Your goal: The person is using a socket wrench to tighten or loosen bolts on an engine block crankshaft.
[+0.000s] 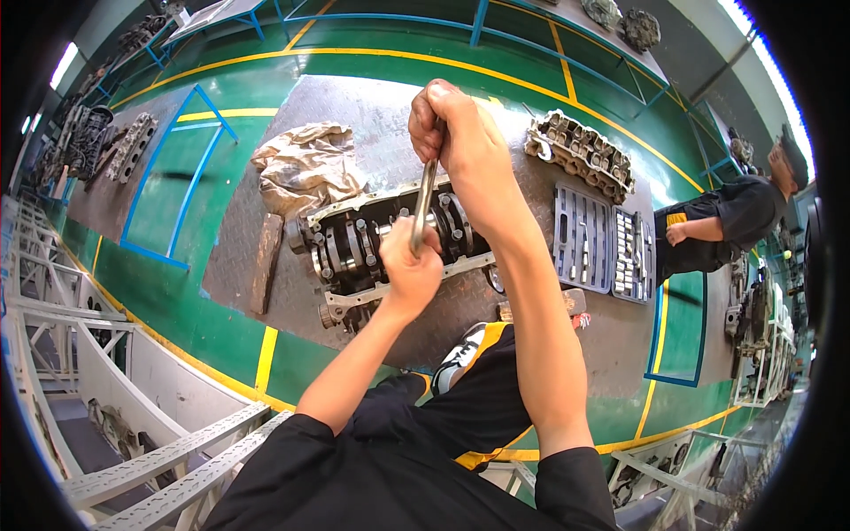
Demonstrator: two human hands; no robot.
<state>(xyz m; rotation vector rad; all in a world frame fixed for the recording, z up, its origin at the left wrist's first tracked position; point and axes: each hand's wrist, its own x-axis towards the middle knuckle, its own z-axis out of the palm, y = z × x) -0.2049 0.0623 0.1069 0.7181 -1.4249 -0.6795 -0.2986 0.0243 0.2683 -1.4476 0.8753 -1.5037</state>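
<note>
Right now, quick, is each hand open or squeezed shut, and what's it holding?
Left hand: closed, holding the lower part of the metal bar.
Right hand: closed, holding the upper end of the same metal bar.

"What's the main piece there?"

"An engine block (370, 232), lying open side up on a worn metal surface (239, 226), its length running left to right with the right end slightly higher in view."

"What shows inside?"

"A crankshaft (335, 257) with dark, curved counterweights, and bolted bearing caps set across it. A pale flange (354, 207) edges the long sides."

"And the tool?"

"A slim, shiny steel bar (427, 202), gripped near both visible ends. It stands tilted above the middle of the block, its upper end leaning slightly right."

"Is it seated on a bolt?"

"Can't tell; its lower end is covered."
</note>
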